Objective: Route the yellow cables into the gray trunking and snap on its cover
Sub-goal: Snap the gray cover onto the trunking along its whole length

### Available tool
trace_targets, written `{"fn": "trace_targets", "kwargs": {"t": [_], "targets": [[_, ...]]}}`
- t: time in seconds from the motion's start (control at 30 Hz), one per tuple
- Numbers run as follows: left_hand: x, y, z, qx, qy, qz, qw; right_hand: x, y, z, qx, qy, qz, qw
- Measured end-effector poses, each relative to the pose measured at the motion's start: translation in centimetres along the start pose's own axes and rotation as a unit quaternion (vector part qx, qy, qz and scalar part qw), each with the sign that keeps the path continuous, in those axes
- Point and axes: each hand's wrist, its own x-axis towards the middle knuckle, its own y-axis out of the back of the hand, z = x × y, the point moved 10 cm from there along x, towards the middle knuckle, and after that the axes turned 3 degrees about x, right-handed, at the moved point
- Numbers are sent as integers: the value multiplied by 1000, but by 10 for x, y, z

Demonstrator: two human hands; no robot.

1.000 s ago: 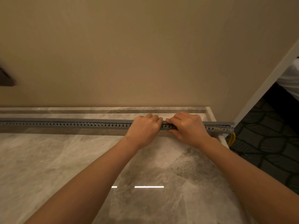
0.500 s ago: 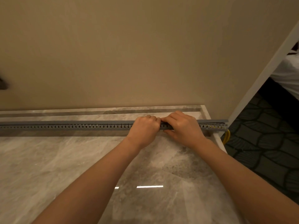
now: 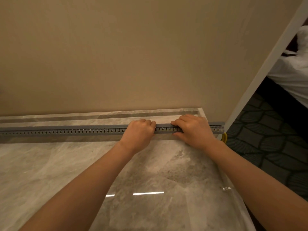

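A long gray slotted trunking (image 3: 75, 130) lies across the marble top, parallel to the wall, from the left edge to the right corner. A gray cover (image 3: 100, 126) sits along its top. My left hand (image 3: 140, 133) is curled over the trunking near its right third, fingers pressing on the cover. About a hand's width to the right, my right hand (image 3: 191, 130) grips the trunking the same way. Yellow shows through the slots between my hands. A yellow cable (image 3: 224, 137) loops out below the trunking's right end.
The beige wall (image 3: 133, 55) stands right behind the trunking. The marble top (image 3: 66, 164) ends at a right edge (image 3: 223, 177), with dark patterned carpet (image 3: 270, 147) below. A white frame (image 3: 266, 64) and white cloth (image 3: 296, 67) are at the far right.
My right hand has slid to the right along the trunking, opening a gap between my two hands. The left hand stays put. The view has shifted a little.
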Motion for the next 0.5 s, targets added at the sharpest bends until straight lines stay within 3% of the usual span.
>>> {"fn": "trace_targets", "kwargs": {"t": [0.2,0.33,0.5], "targets": [[1,-2,-2,-16,3,-17,1000,4,-6,2,9,13,-15,1000],[3,-13,-3,-5,19,-88,996,6,-7,3,19,24,-17,999],[7,-12,6,-3,37,-81,996,3,-5,3,23,31,-5,999]]}}
